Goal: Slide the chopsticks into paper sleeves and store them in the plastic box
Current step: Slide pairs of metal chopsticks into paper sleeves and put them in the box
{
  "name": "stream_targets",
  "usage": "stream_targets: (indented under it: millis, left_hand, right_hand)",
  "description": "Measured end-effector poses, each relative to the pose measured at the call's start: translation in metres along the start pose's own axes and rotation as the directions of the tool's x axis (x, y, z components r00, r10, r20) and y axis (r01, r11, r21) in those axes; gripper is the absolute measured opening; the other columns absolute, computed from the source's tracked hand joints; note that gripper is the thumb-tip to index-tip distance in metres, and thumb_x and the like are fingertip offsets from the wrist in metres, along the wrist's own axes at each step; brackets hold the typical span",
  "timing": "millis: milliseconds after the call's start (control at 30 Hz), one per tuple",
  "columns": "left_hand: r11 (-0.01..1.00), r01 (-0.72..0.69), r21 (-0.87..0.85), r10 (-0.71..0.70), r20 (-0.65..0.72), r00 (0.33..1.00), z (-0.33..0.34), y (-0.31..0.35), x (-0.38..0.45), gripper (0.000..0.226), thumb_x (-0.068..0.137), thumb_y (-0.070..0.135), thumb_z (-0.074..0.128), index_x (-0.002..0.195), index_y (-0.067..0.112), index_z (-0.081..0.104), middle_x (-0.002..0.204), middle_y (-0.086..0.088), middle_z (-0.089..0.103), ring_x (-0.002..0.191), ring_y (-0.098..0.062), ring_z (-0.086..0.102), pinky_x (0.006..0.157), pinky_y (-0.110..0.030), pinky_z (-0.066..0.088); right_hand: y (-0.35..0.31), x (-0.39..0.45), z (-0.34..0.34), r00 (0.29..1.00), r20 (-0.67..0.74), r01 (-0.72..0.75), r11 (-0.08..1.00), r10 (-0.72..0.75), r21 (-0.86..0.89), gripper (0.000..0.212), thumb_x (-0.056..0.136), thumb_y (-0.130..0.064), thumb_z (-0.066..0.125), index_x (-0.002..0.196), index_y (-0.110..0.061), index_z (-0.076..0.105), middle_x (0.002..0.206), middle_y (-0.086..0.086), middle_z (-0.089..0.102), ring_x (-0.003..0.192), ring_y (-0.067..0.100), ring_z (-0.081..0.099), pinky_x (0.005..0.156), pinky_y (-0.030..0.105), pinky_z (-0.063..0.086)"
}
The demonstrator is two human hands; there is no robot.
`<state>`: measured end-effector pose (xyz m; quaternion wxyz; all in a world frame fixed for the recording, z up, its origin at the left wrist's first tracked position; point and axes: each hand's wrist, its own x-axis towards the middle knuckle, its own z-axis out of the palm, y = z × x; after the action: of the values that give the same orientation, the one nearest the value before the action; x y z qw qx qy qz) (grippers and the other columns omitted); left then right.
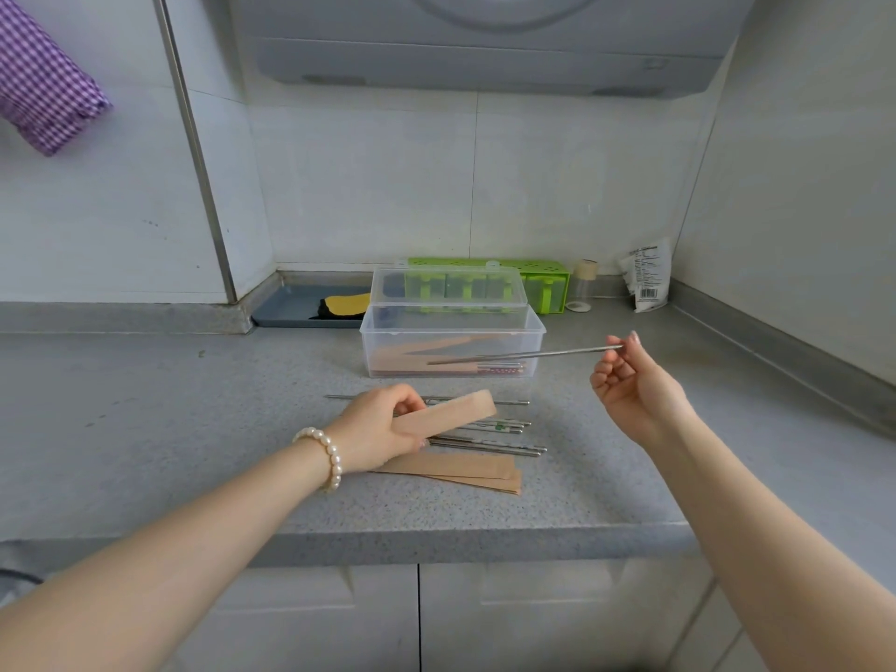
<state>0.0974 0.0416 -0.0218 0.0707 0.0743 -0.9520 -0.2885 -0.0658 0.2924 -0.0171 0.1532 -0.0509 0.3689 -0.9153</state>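
Pinched in the right hand [630, 385], a chopstick [523, 355] points at the sleeve [448, 412] gripped by the left hand [376, 429], box [451, 351] just behind.

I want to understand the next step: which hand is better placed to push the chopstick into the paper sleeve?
Right. The right hand already pinches the metal chopstick by one end, its far tip pointing toward the paper sleeve, which the left hand grips above the counter.
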Motion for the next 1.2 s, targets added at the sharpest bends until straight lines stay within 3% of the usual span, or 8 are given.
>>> stream_targets:
  millis: [200,300,467,600,833,967,1067,1200]
  left_hand:
    - [0.962,0.092,-0.256,-0.062,0.123,0.99,-0.009,0.008,-0.006,0.017,0.084,0.012,0.066,0.089,0.014,0.049,0.085,-0.004,0.07,0.058,-0.017,0.069,0.058,-0.03,0.057]
    - [0.902,0.194,-0.385,-0.095,0.263,0.96,-0.012,0.011,-0.008,0.021,0.09,0.009,0.057,0.108,0.009,0.046,0.087,-0.013,0.071,0.068,-0.025,0.071,0.066,-0.038,0.059]
    - [0.652,0.356,-0.669,-0.019,0.456,0.89,-0.015,0.014,-0.011,0.041,0.09,-0.009,0.046,0.12,0.018,0.037,0.096,-0.017,0.071,0.082,-0.029,0.071,0.064,-0.032,0.059]
    - [0.624,0.346,-0.701,0.128,0.528,0.839,-0.01,0.019,-0.013,0.057,0.088,-0.018,0.037,0.125,0.025,0.04,0.106,-0.015,0.068,0.087,-0.031,0.07,0.067,-0.033,0.059]
    - [0.427,0.423,-0.799,0.175,0.532,0.828,0.0,0.029,-0.015,0.03,0.087,-0.003,0.05,0.114,0.01,0.051,0.096,-0.018,0.067,0.08,-0.028,0.069,0.071,-0.038,0.058]
    - [0.444,0.423,-0.79,0.059,0.498,0.865,0.004,0.033,-0.013,0.022,0.091,0.015,0.049,0.11,0.003,0.05,0.087,-0.018,0.069,0.072,-0.024,0.069,0.067,-0.035,0.059]
    - [0.524,0.387,-0.759,-0.047,0.428,0.903,0.008,0.032,-0.013,0.015,0.098,0.014,0.041,0.104,0.005,0.05,0.074,-0.014,0.068,0.056,-0.017,0.061,0.052,-0.026,0.052]
    - [0.558,0.361,-0.747,-0.063,0.396,0.916,0.01,0.027,-0.015,0.021,0.098,0.007,0.039,0.114,0.009,0.052,0.08,-0.014,0.067,0.056,-0.016,0.059,0.051,-0.025,0.05]
  right_hand:
    - [0.005,0.008,-0.004,0.975,-0.224,0.001,1.0,-0.004,-0.014,0.036,0.099,-0.036,0.038,0.072,-0.015,0.049,0.042,-0.005,0.043,0.042,0.009,0.036,0.052,0.021,0.033]
    - [0.007,0.008,-0.007,0.967,-0.256,-0.005,1.0,0.002,-0.013,0.037,0.099,-0.036,0.038,0.07,-0.015,0.048,0.04,-0.005,0.041,0.045,0.01,0.032,0.051,0.021,0.031]
    - [0.005,0.006,-0.005,0.964,-0.266,0.006,1.0,-0.011,-0.02,0.037,0.099,-0.035,0.038,0.07,-0.014,0.048,0.041,-0.004,0.041,0.046,0.011,0.032,0.051,0.022,0.032]
    - [0.004,0.0,0.001,0.964,-0.255,0.036,0.99,-0.071,-0.139,0.033,0.099,-0.033,0.04,0.072,-0.014,0.048,0.042,-0.003,0.042,0.045,0.011,0.034,0.052,0.023,0.033]
    - [0.01,-0.009,0.01,0.972,-0.163,0.117,0.945,-0.172,-0.304,0.03,0.099,-0.028,0.043,0.074,-0.011,0.049,0.045,0.0,0.041,0.045,0.012,0.035,0.051,0.025,0.033]
    - [0.015,-0.013,0.013,0.976,-0.109,0.138,0.919,-0.191,-0.369,0.031,0.098,-0.027,0.044,0.074,-0.01,0.052,0.043,-0.001,0.044,0.042,0.011,0.038,0.049,0.024,0.035]
    - [0.015,-0.017,0.016,0.972,-0.095,0.16,0.906,-0.213,-0.392,0.031,0.098,-0.027,0.044,0.073,-0.01,0.052,0.043,-0.001,0.045,0.043,0.012,0.039,0.05,0.025,0.036]
    - [-0.001,-0.015,0.018,0.95,-0.133,0.223,0.912,-0.282,-0.345,0.033,0.098,-0.027,0.043,0.071,-0.012,0.049,0.041,-0.002,0.045,0.045,0.013,0.038,0.05,0.026,0.035]
